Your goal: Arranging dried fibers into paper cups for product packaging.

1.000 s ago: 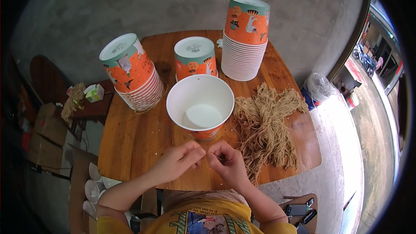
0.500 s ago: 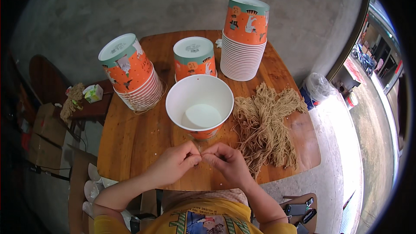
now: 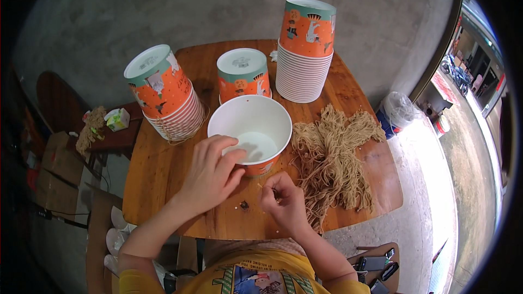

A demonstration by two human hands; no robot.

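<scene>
The open white paper bowl with an orange printed outer wall (image 3: pixel 251 133) stands upright near the middle of the round brown wooden worktop (image 3: pixel 163 169), empty as far as the view shows. The left hand (image 3: pixel 210 174) lies against its near-left rim, fingers curled over the edge and touching the wall, a loose grip that steadies the bowl more than lifts it. The right hand (image 3: pixel 283 201) sits just to the near right of the bowl, its grip clenched in a pinch on a thin tan string strand (image 3: pixel 265 187) that pokes out toward the bowl.

Just right of the bowl, touching its side, spreads the loose heap of tan string lengths (image 3: pixel 335 158), and the right hand rests at its near-left fringe. By my judgement the step in hand is fitting 1 string to this bowl; the next move calls for fine fingertip work at the rim while the left hand keeps the bowl from sliding.

On the far side stand 3 stacks of upturned orange and teal paper bowls: a tilted stack at far left (image 3: pixel 163 100), a short stack in the middle (image 3: pixel 243 73) and a tall stack at far right (image 3: pixel 305 49). A small dark speck (image 3: pixel 243 204) lies on the wood between the hands.
</scene>
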